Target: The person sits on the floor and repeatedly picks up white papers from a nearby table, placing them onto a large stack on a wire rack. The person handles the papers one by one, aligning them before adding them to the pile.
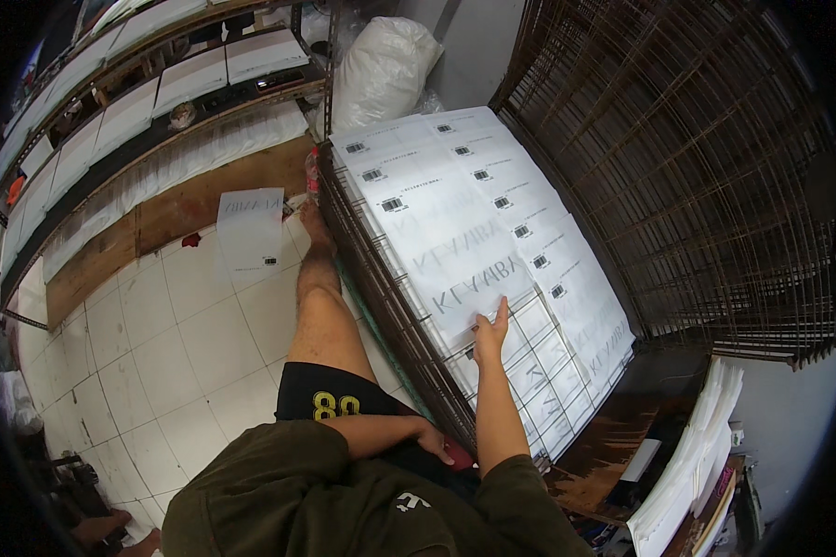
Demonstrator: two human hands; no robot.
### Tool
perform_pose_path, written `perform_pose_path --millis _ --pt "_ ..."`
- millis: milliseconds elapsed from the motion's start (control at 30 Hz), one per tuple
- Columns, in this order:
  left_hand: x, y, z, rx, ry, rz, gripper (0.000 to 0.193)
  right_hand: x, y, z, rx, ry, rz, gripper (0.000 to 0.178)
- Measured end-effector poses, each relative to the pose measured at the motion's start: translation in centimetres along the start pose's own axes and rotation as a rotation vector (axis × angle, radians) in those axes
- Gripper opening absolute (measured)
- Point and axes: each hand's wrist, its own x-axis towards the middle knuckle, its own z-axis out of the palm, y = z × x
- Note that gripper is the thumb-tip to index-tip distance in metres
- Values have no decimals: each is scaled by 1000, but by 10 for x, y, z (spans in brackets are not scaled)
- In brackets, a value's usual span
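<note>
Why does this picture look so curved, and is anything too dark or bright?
Head view: a fisheye lens bows straight edges, like the brown board, inside a black rim; head view: the white sheets look bright, their print visible, while the wire racks look dim.

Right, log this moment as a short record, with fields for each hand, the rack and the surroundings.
Right hand: at the near edge of a printed white sheet; grip unclear
Left hand: low, beside a red item; hold unclear
Wire rack: bears overlapping white sheets, wires bare near the right hand
Right side: more wire racks, raised at a slant
Floor: one loose sheet on white tiles
Beyond rack: white plastic sack
</note>
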Motion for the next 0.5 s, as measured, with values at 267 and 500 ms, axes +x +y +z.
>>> perform_pose_path --millis 267,500 --pt "3 -5 3 31 47 28 102 -4 -6 5 -29 25 -60 80" --pt "35 -28 7 51 59 34 94 -10 -6 3 -88 187 14 75"
